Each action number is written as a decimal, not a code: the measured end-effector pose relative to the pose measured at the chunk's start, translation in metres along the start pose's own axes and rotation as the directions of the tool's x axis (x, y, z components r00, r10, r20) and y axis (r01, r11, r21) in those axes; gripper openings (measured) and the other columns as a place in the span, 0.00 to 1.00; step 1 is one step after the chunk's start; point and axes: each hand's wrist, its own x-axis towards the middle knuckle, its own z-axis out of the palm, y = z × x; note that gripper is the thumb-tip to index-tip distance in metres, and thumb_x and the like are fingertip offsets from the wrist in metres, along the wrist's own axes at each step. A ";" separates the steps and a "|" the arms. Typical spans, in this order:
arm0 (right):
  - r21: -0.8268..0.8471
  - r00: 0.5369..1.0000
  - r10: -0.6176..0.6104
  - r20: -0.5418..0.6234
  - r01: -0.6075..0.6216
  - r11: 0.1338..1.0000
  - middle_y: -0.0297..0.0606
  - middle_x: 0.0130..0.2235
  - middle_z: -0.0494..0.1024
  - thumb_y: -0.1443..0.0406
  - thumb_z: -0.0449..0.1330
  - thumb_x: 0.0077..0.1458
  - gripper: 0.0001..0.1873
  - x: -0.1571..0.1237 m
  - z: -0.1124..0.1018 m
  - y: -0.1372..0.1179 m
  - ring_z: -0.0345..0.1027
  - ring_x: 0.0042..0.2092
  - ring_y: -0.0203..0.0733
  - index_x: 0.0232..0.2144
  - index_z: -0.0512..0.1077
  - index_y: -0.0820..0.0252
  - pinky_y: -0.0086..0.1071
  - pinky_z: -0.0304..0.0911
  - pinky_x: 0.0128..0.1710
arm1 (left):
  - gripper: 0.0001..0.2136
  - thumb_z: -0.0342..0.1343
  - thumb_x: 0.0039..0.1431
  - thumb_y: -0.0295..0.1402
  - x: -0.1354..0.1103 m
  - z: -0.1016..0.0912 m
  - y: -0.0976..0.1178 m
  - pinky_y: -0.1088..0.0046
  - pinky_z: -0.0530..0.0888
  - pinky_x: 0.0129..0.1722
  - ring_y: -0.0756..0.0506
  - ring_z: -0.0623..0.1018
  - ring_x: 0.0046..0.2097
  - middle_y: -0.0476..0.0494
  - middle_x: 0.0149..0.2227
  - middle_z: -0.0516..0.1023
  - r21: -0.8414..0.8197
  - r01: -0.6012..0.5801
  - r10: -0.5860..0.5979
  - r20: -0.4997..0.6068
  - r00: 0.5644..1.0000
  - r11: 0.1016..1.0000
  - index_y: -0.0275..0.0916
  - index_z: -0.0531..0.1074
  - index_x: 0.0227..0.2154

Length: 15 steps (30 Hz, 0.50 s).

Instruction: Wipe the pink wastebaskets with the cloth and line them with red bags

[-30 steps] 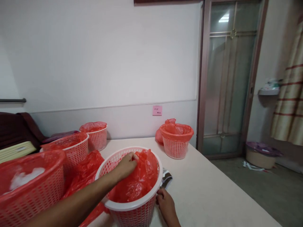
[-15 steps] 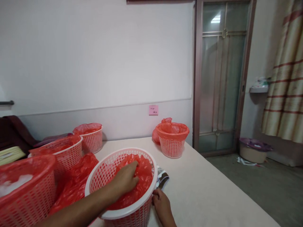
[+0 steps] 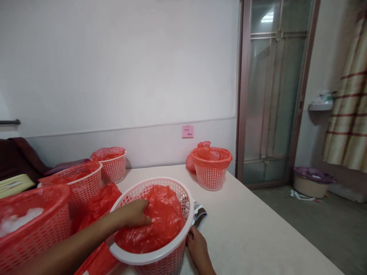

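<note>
A white plastic mesh basket (image 3: 126, 259) stands at the front of the table, with a crumpled red plastic bag (image 3: 164, 217) inside it. My left hand (image 3: 136, 214) reaches over the left rim, its fingers closed on the left part of the bag; the fingertips are partly hidden in the film. Low on the right, my right hand (image 3: 197, 244) grips the basket's outer side just under the rim. Close beyond that hand, a brown and white patterned cloth (image 3: 200, 214) lies partly behind the basket.
Several bag-lined baskets stand at left, including a near one (image 3: 34, 229) holding something white and a far one (image 3: 114, 168). Loose red bags (image 3: 100, 204) lie between. Another lined basket (image 3: 210, 175) stands near the wall. The table's right edge (image 3: 283, 217) drops to the floor.
My left hand has moved left inside the basket, and the red bag now spreads further toward the left rim. My right hand keeps its place at the basket's side. The view has shifted slightly.
</note>
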 end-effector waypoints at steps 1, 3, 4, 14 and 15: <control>-0.002 1.000 0.003 0.002 -0.003 1.000 0.41 0.39 0.82 0.66 0.48 0.51 0.17 0.000 0.000 0.000 0.75 0.42 0.45 0.36 0.75 0.59 0.30 0.63 0.41 | 0.06 0.57 0.39 0.32 -0.003 0.001 -0.001 0.61 0.71 0.34 0.33 0.79 0.35 0.39 0.30 0.79 0.036 -0.001 0.001 0.012 1.000 0.999 0.39 0.70 0.24; -0.007 1.000 0.010 0.006 -0.010 1.000 0.43 0.40 0.82 0.66 0.48 0.50 0.18 0.001 0.000 0.000 0.75 0.43 0.46 0.37 0.76 0.60 0.31 0.63 0.41 | 0.04 0.55 0.41 0.31 -0.006 0.001 -0.002 0.60 0.70 0.35 0.34 0.78 0.35 0.38 0.31 0.78 0.088 -0.017 0.018 -0.004 1.000 0.996 0.39 0.69 0.24; -0.008 1.000 0.012 0.010 -0.012 1.000 0.43 0.40 0.82 0.66 0.48 0.50 0.18 0.001 0.000 0.000 0.75 0.43 0.47 0.37 0.76 0.61 0.32 0.63 0.42 | 0.05 0.53 0.42 0.30 -0.006 0.000 -0.003 0.59 0.70 0.37 0.34 0.78 0.37 0.36 0.34 0.78 0.104 -0.031 0.035 -0.028 0.999 0.994 0.39 0.68 0.26; 0.003 0.999 0.012 0.037 -0.012 1.000 0.43 0.41 0.81 0.66 0.48 0.52 0.20 0.000 0.001 0.000 0.74 0.45 0.47 0.42 0.76 0.61 0.32 0.63 0.42 | 0.20 0.45 0.44 0.22 -0.003 0.005 -0.023 0.63 0.70 0.52 0.40 0.77 0.49 0.39 0.47 0.79 -0.104 -0.146 0.133 -0.120 0.984 0.984 0.37 0.70 0.43; 0.000 0.999 0.015 0.040 -0.015 1.000 0.43 0.41 0.81 0.67 0.48 0.53 0.20 0.000 0.001 0.000 0.74 0.44 0.47 0.42 0.75 0.61 0.33 0.63 0.42 | 0.22 0.45 0.45 0.22 -0.006 0.004 -0.021 0.65 0.69 0.54 0.41 0.76 0.51 0.42 0.49 0.79 -0.173 -0.194 0.178 -0.105 0.978 0.966 0.38 0.71 0.44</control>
